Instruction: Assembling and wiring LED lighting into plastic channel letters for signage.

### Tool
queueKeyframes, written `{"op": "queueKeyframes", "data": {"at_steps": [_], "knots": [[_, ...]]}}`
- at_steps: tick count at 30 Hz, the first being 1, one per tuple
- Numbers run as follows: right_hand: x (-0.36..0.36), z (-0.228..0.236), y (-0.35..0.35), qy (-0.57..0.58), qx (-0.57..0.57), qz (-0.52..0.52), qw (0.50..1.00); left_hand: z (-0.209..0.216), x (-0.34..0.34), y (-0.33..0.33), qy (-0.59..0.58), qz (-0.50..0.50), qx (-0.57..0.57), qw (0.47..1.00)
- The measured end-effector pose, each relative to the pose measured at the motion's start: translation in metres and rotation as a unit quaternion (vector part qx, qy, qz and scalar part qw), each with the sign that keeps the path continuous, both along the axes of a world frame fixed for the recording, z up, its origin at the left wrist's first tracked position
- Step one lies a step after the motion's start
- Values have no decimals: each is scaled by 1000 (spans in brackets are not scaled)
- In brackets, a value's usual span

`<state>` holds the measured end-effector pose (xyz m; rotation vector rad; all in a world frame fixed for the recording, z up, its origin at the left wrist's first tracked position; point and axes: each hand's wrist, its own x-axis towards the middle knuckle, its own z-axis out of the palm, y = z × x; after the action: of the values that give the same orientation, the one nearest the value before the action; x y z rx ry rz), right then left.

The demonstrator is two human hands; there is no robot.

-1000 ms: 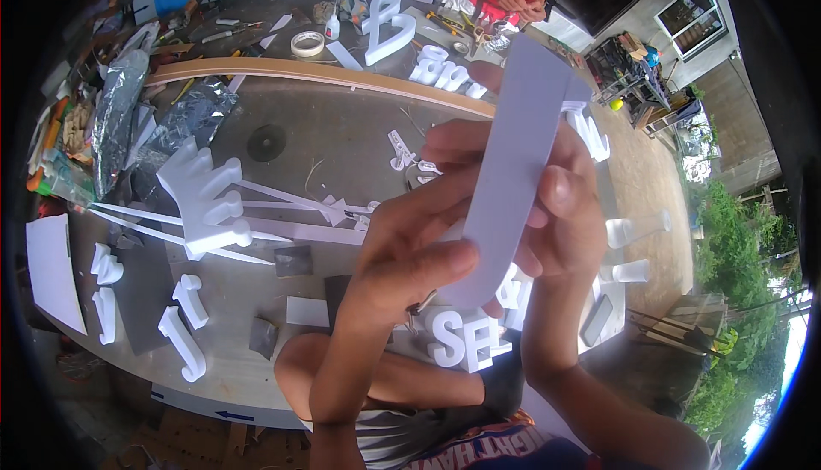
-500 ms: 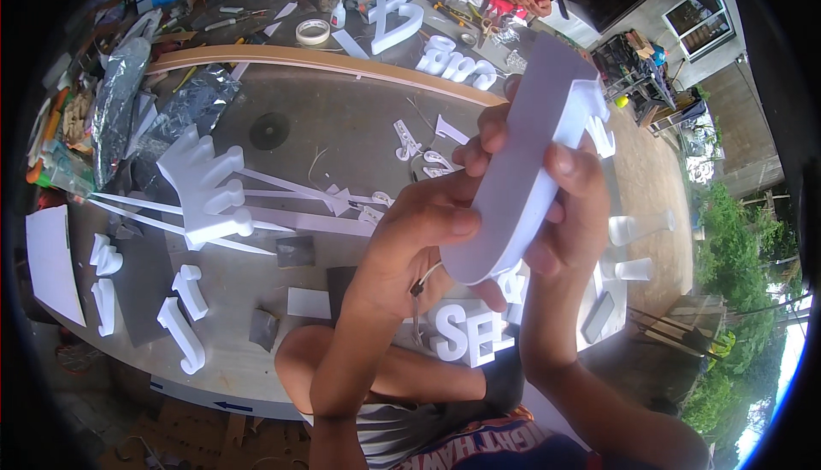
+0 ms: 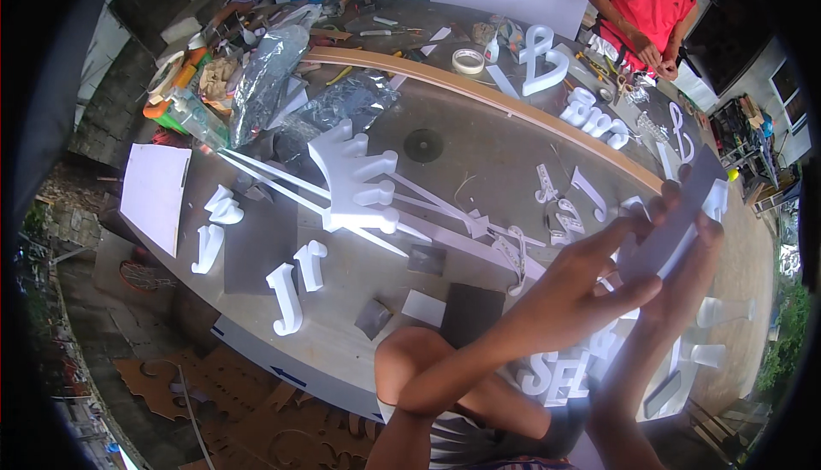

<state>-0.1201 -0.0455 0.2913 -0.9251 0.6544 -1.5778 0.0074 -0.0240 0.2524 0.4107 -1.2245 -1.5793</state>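
1. Between the earlier frame and this one, the head view swung left, so everything on the tabletop [image 3: 462, 136] appeared farther right; the long pale piece [image 3: 665, 241] also showed farther right and somewhat lower.
2. That piece was held up tilted in the air, over the right-hand part of the tabletop, its flat grey face toward the camera and a brighter side wall beyond.
3. Fingers of the left hand [image 3: 599, 275] were grasping it, the thumb along the lower face and the others around the left edge.
4. Fingers of the right hand [image 3: 695, 266] gripped the far side; their exact contact was partly hidden.
5. To handle it well, a light two-sided hold seemed best: thumbs near the edges, the broad face left uncovered, no squeeze on the thin walls. Slow tilting would have let light rake across the seams.
6. White block letters [image 3: 560, 380] stood below the wrists, so the forearms probably needed to stay raised. Wired white pieces [image 3: 516, 258] lay near the left hand, and a crown-shaped piece [image 3: 355, 186] rested well apart.
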Motion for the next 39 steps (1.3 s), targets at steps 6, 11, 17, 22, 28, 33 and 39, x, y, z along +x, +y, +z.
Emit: {"op": "queueKeyframes", "data": {"at_steps": [6,11,17,22,28,33,39], "knots": [[-5,8,0,0,-2,-15,1000,9,1,10,-152,230,-135,952],[-23,8,-8,-275,150,199,929,3,2,11,-99,224,-112,963],[-22,-6,-12,-377,183,264,869,14,5,15,-138,261,-133,946],[-21,-7,-10,-411,199,277,846,12,7,13,-129,285,-173,934],[-23,-11,-10,-408,193,333,828,14,8,15,-106,316,-181,925],[-23,-14,-9,-375,154,311,860,11,8,13,-85,325,-185,924],[-22,-16,-8,-383,155,281,866,6,7,11,-62,339,-176,922]]}}
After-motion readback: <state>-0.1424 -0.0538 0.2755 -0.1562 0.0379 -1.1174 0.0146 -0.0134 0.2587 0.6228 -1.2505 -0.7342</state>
